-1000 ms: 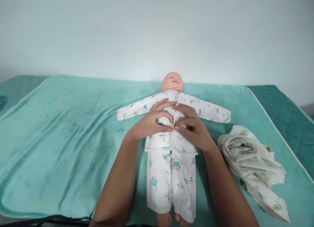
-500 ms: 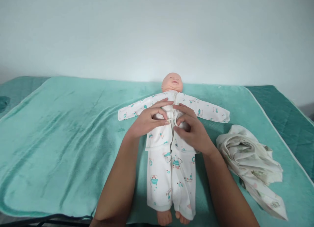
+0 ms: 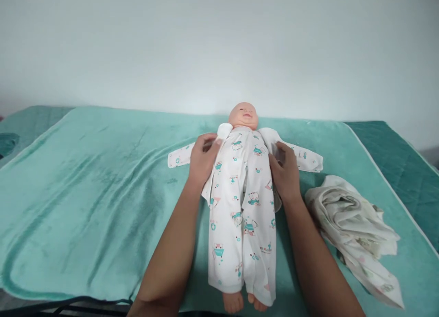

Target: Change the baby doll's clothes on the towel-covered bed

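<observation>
A baby doll (image 3: 243, 115) lies on its back, head away from me and bare feet toward me. Its white printed trousers (image 3: 255, 203) reach high up its chest. The matching white shirt (image 3: 310, 161) is spread apart at the front, its flaps turned outward and its sleeves stretched to both sides. My left hand (image 3: 205, 159) is closed on the shirt's left flap, beside the doll's chest. On the opposite side, my right hand (image 3: 285, 171) has thumb and fingers closed on the other flap.
A crumpled white patterned cloth (image 3: 350, 221) lies to the right of the doll. Under everything is a light green blanket (image 3: 85, 193) with soft folds, over a darker quilted cover (image 3: 394, 166). A pale wall (image 3: 219, 47) rises behind. Black cables or straps (image 3: 78, 301) run along the lower left edge.
Both hands have moved apart from the middle of the doll's chest, drawing the shirt's front edges outward. The upper trousers, covered before, are now exposed.
</observation>
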{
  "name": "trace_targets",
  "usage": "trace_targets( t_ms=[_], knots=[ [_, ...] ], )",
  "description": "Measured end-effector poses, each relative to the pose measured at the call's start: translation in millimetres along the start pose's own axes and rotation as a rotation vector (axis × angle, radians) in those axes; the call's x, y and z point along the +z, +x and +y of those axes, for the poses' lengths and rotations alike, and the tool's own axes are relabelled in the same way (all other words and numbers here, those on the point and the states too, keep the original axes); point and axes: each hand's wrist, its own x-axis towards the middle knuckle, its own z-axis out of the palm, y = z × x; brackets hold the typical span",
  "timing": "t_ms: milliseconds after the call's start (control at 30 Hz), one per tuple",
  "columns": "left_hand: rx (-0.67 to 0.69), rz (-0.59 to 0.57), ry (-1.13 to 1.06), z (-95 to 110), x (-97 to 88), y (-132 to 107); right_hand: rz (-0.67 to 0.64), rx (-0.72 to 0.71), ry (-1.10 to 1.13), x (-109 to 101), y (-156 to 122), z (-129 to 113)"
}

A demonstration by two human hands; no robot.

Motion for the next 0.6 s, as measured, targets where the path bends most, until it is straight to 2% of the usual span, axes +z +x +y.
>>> trace_targets(
  t_ms=[100,233,300,467,600],
  knots=[
    [0.045,-0.076,0.129,2,5.4,-2,-0.035,-0.056,-0.085,3,-1,-3],
    [0.070,-0.052,0.244,-2,4.5,2,-0.025,-0.131,-0.214,5,10,3],
    [0.060,-0.009,0.285,-5,0.7,6,-0.029,-0.158,-0.251,8,17,6],
    [-0.072,0.225,0.415,-13,-19.1,15,-0.064,-0.174,-0.376,13,35,7],
    [-0.119,0.235,0.613,-17,-33.8,19,-0.109,-0.202,-0.494,12,50,6]
  ],
)
